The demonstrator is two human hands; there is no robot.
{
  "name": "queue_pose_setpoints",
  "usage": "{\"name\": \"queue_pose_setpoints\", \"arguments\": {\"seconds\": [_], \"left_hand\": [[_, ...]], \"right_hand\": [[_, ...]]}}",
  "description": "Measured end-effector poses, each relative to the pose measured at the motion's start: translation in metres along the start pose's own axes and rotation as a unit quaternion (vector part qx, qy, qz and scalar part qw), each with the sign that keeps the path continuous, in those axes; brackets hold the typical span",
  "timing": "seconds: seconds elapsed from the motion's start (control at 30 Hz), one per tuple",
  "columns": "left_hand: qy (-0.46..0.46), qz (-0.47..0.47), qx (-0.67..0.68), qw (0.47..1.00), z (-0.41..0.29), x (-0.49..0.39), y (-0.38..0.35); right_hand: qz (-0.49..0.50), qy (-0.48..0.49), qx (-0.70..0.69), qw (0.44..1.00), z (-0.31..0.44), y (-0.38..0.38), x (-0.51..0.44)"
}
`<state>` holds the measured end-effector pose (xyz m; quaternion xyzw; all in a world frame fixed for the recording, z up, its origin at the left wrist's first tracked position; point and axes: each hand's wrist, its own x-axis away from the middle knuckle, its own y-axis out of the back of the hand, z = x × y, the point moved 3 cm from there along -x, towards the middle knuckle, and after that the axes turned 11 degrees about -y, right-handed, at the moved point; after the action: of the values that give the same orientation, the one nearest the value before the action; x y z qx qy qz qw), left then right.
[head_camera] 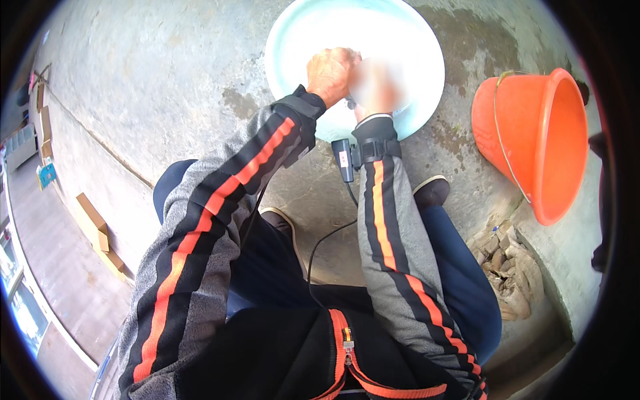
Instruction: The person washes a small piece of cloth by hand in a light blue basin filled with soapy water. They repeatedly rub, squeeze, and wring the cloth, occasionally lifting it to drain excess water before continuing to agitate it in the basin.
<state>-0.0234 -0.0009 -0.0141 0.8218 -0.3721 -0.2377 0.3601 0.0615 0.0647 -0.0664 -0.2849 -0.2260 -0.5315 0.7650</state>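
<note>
Both of my hands are over a round, pale blue-green basin [276,65] on the floor, its inside washed out to white by glare. My left hand [329,76] has its fingers curled and its knuckles up. Close against it on the right is my right hand [382,87], mostly hidden by a blur. A small dark thing [351,103] shows below the hands, too unclear to name. Whether either hand grips something cannot be made out. A black device [343,160] with a cable is by the right wrist strap [377,150].
An orange bucket [510,120] with a wire handle lies tipped at the right. Below it, a crumpled sack [515,295] with rubble sits beside a recess. Cardboard pieces [92,220] lie along the left. The concrete floor [190,85] has wet patches near the basin.
</note>
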Motion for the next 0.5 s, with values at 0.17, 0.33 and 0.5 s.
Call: {"name": "queue_pose_setpoints", "arguments": {"seconds": [0.17, 0.33, 0.5], "left_hand": [[0.035, 0.053, 0.084, 0.994, 0.024, -0.011, -0.007], [0.131, 0.123, 0.306, 0.935, 0.030, -0.015, -0.010], [0.162, 0.092, 0.317, 0.930, 0.017, -0.020, 0.005]], "right_hand": [[-0.005, -0.099, -0.080, 0.992, 0.001, 0.008, 0.007], [-0.115, -0.005, -0.076, 0.990, -0.010, 0.023, -0.023], [-0.190, 0.073, -0.007, 0.979, -0.012, 0.036, -0.017]]}}
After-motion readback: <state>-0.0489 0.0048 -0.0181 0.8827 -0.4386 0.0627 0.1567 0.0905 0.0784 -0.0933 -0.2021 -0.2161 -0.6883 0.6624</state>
